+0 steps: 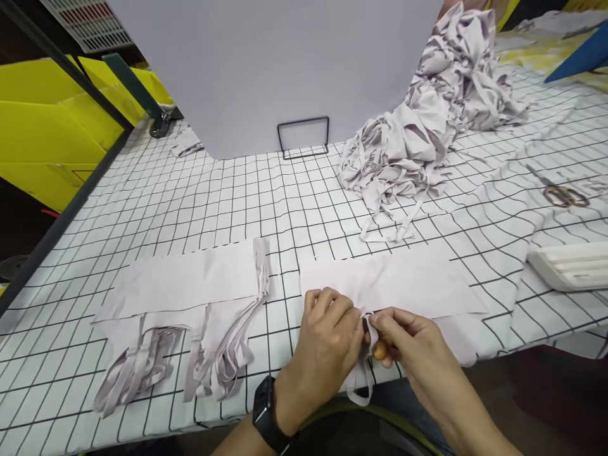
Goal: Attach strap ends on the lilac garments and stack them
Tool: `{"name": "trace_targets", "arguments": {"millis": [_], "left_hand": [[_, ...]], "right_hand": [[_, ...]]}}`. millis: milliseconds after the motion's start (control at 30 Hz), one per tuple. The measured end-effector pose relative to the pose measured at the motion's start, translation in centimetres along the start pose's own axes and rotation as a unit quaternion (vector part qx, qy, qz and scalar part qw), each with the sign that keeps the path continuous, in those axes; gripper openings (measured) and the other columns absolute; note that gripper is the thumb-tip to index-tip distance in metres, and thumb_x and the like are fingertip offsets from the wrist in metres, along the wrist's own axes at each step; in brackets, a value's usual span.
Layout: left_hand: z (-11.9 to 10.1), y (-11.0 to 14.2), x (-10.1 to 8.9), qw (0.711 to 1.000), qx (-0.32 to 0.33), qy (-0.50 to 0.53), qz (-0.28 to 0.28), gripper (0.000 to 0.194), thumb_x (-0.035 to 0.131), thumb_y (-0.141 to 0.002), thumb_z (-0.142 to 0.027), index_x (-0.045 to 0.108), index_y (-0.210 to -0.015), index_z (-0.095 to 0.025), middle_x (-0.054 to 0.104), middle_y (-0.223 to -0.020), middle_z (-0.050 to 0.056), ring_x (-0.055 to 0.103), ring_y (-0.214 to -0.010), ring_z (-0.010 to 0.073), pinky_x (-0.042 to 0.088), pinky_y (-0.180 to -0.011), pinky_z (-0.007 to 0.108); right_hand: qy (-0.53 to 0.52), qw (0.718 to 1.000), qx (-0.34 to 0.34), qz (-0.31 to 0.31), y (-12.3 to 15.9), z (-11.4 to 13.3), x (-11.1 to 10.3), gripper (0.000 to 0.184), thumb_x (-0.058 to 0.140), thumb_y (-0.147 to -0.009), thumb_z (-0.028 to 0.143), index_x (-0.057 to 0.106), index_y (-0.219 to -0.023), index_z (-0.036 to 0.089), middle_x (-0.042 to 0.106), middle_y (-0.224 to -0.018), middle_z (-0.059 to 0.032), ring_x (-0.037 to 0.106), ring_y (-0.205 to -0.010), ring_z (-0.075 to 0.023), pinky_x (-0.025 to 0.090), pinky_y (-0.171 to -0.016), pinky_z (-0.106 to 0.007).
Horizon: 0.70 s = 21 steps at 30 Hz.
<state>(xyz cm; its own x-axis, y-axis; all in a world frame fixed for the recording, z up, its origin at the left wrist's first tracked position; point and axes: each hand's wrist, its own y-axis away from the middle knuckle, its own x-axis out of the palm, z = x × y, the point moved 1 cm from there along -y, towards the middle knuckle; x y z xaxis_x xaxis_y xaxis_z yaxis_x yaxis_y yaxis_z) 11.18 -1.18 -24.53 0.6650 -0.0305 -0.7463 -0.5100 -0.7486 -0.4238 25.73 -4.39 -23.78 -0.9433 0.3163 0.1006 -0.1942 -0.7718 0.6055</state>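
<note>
At lower center, the right hand (406, 339) pinches a pale strap (373, 335) in a narrow grip; the left hand's (330, 335) fingertips are hidden, so I cannot tell its grip. Pale cloth (394, 280) lies right of lower center on the gridded worktop (228, 202).

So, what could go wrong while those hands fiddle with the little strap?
The thin strap between the left hand and right hand might twist or slip from the grip. The crumpled cloth pile could tangle, since loose strips trail from it. Straps on the flat stack lie near the watch and might snag.
</note>
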Motion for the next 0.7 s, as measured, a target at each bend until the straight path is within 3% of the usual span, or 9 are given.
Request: {"name": "trace_targets", "arguments": {"millis": [167,433,700], "left_hand": [[0.05,0.11,0.24,0.999,0.014,-0.016,0.024,0.017,0.049,-0.099,-0.01,0.061,-0.089,-0.016,0.062,-0.085,0.005,0.051,-0.086,0.0212,0.042,-0.08,0.041],[0.11,0.29,0.39,1.0,0.01,-0.001,0.006,0.015,0.051,-0.097,-0.008,0.06,-0.087,-0.015,0.061,-0.084,0.005,0.049,-0.084,0.02,0.042,-0.079,0.039],[-0.32,0.04,-0.07,0.995,0.046,-0.071,0.044,0.021,0.049,-0.093,-0.004,0.058,-0.079,-0.015,0.055,-0.078,0.005,0.046,-0.08,0.021,0.042,-0.077,0.039]], "right_hand": [[-0.012,1.0,-0.018,-0.002,0.11,0.19,-0.07,0.036,0.083,-0.068,0.048,0.066,-0.058,0.018,0.055,-0.05,0.0013,0.051,-0.047,-0.0119,0.039,-0.044,-0.022],[-0.006,1.0,-0.019,0.012,-0.07,0.19,-0.08,0.041,0.083,-0.069,0.047,0.059,-0.053,0.019,0.048,-0.045,0.0042,0.04,-0.044,-0.0089,0.031,-0.042,-0.022],[0.007,1.0,-0.022,0.021,-0.04,0.04,-0.03,0.042,0.082,-0.071,0.048,0.056,-0.054,0.019,0.045,-0.045,0.0052,0.035,-0.045,-0.0081,0.026,-0.043,-0.021]]}}
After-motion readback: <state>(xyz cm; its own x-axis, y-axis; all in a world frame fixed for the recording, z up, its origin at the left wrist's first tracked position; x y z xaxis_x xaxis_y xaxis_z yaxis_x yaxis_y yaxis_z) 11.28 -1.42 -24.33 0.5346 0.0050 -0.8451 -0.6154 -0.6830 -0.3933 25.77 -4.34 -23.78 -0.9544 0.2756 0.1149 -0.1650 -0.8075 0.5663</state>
